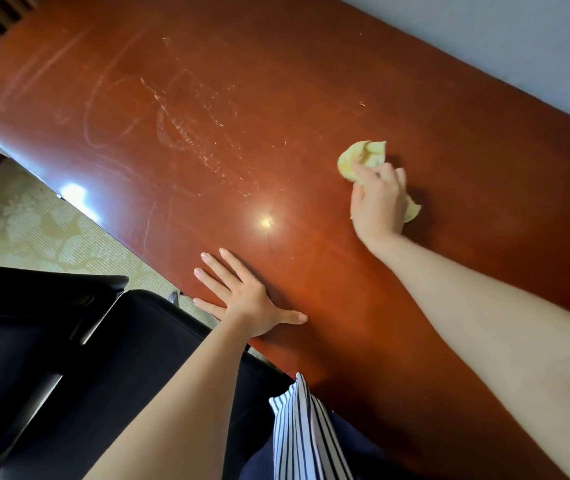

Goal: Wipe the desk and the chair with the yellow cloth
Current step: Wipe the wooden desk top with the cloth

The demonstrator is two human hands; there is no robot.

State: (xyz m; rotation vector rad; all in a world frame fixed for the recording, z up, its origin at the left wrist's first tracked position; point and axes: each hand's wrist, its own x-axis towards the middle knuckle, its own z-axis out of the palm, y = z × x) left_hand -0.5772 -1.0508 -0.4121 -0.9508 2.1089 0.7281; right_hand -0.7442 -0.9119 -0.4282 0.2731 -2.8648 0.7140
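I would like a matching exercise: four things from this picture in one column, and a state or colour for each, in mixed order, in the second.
Column 1
1. yellow cloth
2. left hand
3. chair
4. desk

Column 2
A. black, at the desk's near edge
B. flat on the desk, fingers spread
C. bunched in the right hand
D. reddish-brown, scratched

Pairs: 1-C, 2-B, 3-A, 4-D

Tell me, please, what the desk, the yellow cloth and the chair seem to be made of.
Desk: likely wood or veneer, glossy reddish-brown lacquer; it mirrors lights and shows pale scratches. Yellow cloth: soft fabric, crumpled in the right hand. Chair: black, smooth, slightly shiny; perhaps leather or vinyl.
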